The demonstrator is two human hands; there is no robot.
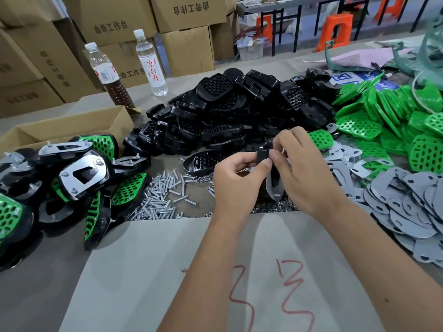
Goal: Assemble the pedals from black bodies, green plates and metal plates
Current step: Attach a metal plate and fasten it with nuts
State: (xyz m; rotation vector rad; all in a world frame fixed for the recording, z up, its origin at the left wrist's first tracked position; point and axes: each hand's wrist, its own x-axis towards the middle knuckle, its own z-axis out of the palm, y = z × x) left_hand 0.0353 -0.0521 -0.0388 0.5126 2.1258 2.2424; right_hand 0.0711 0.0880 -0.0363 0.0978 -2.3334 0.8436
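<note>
Black pedal (272, 173) in both hands | heaps beside, grey sheet (167, 271) bare

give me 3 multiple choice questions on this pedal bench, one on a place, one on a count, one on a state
1. The finished pedals lie where?
A. at the left
B. at the far right
C. inside the box

2. How many bottles stand by the cartons?
A. one
B. two
C. four

3. The hands are
A. empty
B. both on one pedal part
C. pouring screws

Answers:
1 A, they pile left of the screws.
2 B, a brown-filled bottle and a clear bottle.
3 B, left hand and right hand grip a black body.
</note>
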